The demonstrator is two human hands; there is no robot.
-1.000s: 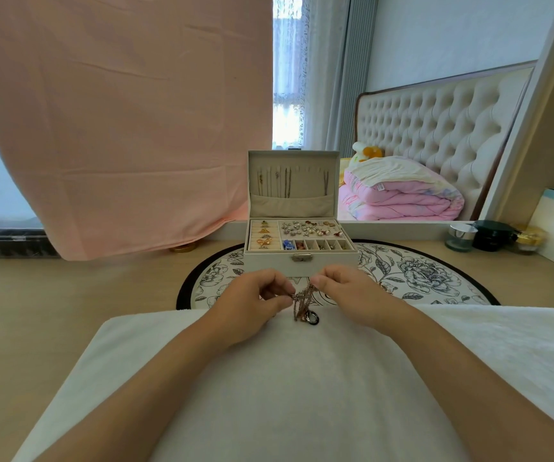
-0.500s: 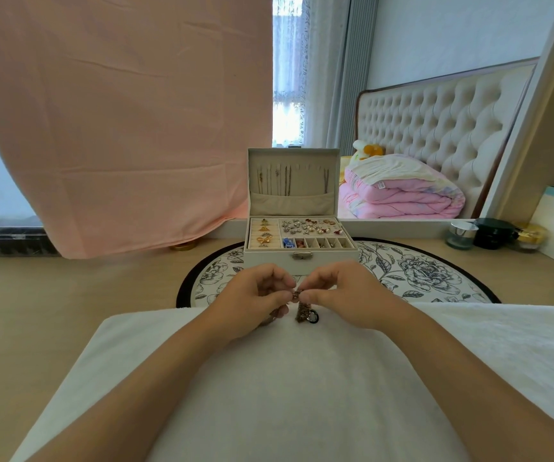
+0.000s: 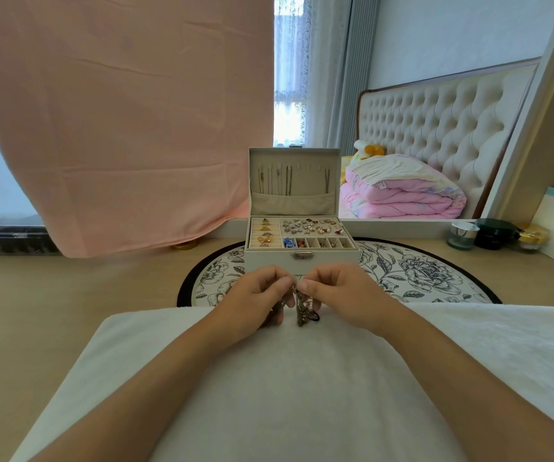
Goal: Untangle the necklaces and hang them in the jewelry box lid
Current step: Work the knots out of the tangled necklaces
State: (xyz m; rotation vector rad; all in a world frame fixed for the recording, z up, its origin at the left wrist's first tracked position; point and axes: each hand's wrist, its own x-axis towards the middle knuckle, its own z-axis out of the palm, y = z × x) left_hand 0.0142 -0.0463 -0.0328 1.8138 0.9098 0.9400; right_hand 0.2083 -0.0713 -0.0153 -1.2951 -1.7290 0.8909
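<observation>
A tangled clump of bronze necklaces [image 3: 302, 310] hangs between my two hands just above the white towel [image 3: 289, 388]. My left hand [image 3: 257, 296] pinches the chains on the left side, and my right hand [image 3: 339, 293] pinches them on the right, thumbs nearly touching. A small dark ring pendant dangles at the clump's lower right. Behind my hands stands the open beige jewelry box [image 3: 322, 253]. Its upright lid [image 3: 332, 176] has several chains hanging from hooks above a fabric pocket.
The box sits on a round floral mat [image 3: 429, 275] on a wooden tabletop. Small jars [image 3: 494, 233] and a white carton stand at the far right. A clear plastic case [image 3: 9, 236] lies far left under a pink cloth [image 3: 119, 121]. A mirror stands behind the box.
My hands came closer together and lifted the clump slightly off the towel, then stayed pinched on it. The chains now hang in a tighter bunch between my fingers.
</observation>
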